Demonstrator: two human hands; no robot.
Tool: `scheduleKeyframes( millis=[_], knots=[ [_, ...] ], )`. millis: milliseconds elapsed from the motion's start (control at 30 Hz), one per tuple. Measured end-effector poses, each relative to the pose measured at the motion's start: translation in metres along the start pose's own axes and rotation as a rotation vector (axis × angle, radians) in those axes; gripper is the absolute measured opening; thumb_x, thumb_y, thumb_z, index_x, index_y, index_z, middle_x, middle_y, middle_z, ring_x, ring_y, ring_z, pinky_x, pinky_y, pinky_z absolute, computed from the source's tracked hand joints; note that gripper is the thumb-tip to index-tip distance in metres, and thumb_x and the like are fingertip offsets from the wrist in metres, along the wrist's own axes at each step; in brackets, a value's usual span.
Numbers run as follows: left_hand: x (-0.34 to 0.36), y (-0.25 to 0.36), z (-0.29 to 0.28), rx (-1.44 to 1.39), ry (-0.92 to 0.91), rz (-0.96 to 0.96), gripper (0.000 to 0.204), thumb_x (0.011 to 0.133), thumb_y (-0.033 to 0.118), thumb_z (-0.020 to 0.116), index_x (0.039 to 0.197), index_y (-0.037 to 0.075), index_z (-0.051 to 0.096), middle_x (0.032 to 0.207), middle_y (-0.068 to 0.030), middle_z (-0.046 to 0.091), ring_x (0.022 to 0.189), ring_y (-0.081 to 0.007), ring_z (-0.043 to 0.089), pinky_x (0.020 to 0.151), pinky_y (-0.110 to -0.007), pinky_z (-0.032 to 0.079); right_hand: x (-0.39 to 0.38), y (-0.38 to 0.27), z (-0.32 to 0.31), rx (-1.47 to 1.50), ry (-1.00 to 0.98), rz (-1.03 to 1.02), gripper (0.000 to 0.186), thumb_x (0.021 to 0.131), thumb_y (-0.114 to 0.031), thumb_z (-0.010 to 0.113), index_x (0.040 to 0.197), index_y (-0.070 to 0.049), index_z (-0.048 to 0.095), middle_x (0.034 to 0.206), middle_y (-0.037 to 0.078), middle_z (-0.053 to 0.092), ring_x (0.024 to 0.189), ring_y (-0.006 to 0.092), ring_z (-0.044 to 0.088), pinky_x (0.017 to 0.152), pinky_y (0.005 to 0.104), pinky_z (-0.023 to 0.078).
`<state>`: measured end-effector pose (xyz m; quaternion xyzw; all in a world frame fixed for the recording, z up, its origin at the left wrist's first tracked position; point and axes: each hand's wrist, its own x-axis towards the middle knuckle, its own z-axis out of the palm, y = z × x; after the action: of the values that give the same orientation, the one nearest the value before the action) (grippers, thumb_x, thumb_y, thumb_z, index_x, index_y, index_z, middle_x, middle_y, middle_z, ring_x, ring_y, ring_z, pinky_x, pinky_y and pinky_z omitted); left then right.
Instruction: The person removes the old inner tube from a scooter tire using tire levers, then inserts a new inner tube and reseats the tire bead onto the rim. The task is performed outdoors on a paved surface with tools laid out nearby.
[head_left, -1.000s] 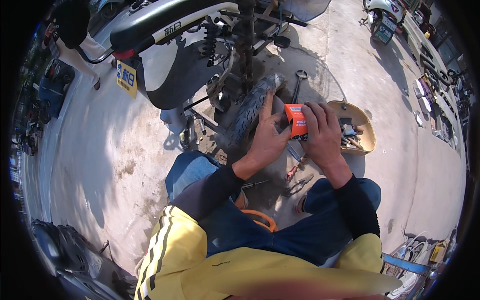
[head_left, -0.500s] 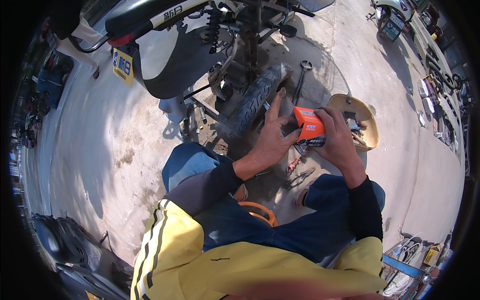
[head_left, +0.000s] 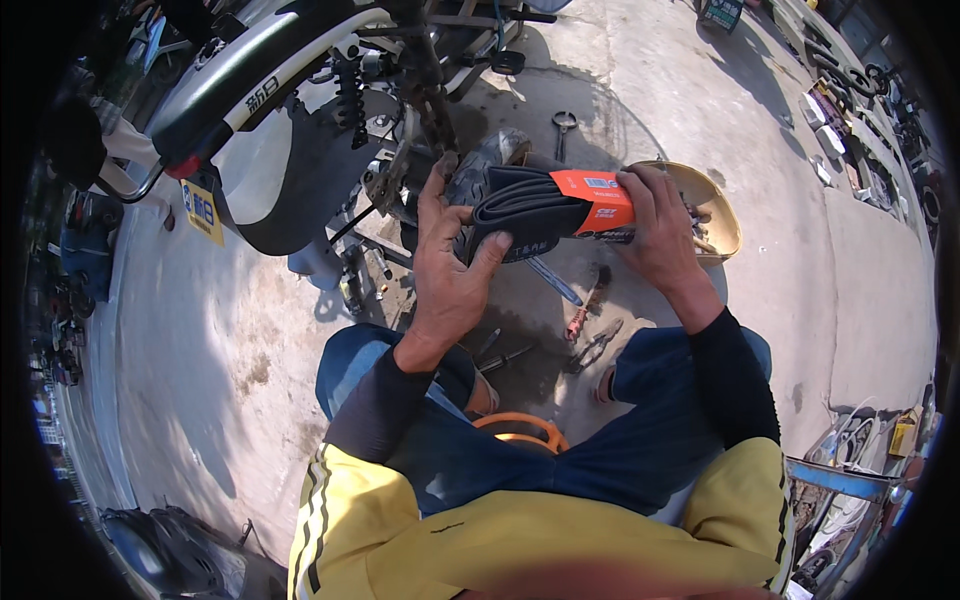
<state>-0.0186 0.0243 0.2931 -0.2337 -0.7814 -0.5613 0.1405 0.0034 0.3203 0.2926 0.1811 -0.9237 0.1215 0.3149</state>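
A folded black inner tube (head_left: 520, 205) sticks out of an orange and black cardboard box (head_left: 603, 205), held in front of me above the ground. My right hand (head_left: 665, 235) is closed around the box at its right end. At the other end my left hand (head_left: 450, 265) grips the folded tube, thumb in front and fingers behind. Just beyond the left hand is the scooter's worn black tyre (head_left: 465, 190), partly hidden by the tube. The raised scooter (head_left: 265, 100) stands ahead to the left.
A tan bowl (head_left: 732, 215) with small parts sits right of my right hand. On the ground lie a red-handled tool (head_left: 577, 320), pliers (head_left: 597, 347), a screwdriver (head_left: 507, 358) and a wrench (head_left: 563, 128). An orange rim (head_left: 545, 428) shows between my legs.
The folded inner tube has come partway out of the box, in my left hand. My left hand has moved left, away from the right one. The view has shifted slightly.
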Motion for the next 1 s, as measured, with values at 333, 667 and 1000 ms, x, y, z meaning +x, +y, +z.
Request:
scheduleKeyframes(
  millis=[333,667,1000],
  knots=[
    [0.013,-0.031,-0.011,-0.849,0.037,-0.609,0.033,0.104,0.028,0.062,0.123,0.001,0.065,0.109,-0.0075,0.072,0.097,-0.0164,0.071,0.086,-0.033,0.058,0.034,0.005,0.006,0.318,-0.169,0.325,0.101,0.081,-0.042,0.091,0.162,-0.008,0.041,0.161,0.023,0.047,0.147,0.0396,0.049,0.119,0.0513,0.044],
    [0.021,-0.007,0.017,-0.831,-0.142,-0.506,0.058,0.094,0.015,0.079,0.140,0.000,0.046,0.123,-0.0102,0.064,0.112,-0.0180,0.066,0.097,-0.035,0.055,0.027,-0.059,0.019,1.281,-0.308,0.550,0.074,0.101,-0.037,0.077,0.154,0.004,0.045,0.133,0.016,0.063,0.118,0.0222,0.063,0.103,0.0360,0.052],
    [0.039,-0.021,-0.006,-0.458,-0.048,-0.234,0.062,0.084,0.006,0.083,0.135,-0.002,0.049,0.126,-0.0140,0.059,0.116,-0.0194,0.062,0.103,-0.033,0.051,0.036,-0.035,-0.025,0.705,-0.206,0.502,0.061,0.090,-0.026,0.084,0.137,0.004,0.058,0.126,0.019,0.066,0.113,0.0275,0.068,0.098,0.0383,0.054]
  ],
)
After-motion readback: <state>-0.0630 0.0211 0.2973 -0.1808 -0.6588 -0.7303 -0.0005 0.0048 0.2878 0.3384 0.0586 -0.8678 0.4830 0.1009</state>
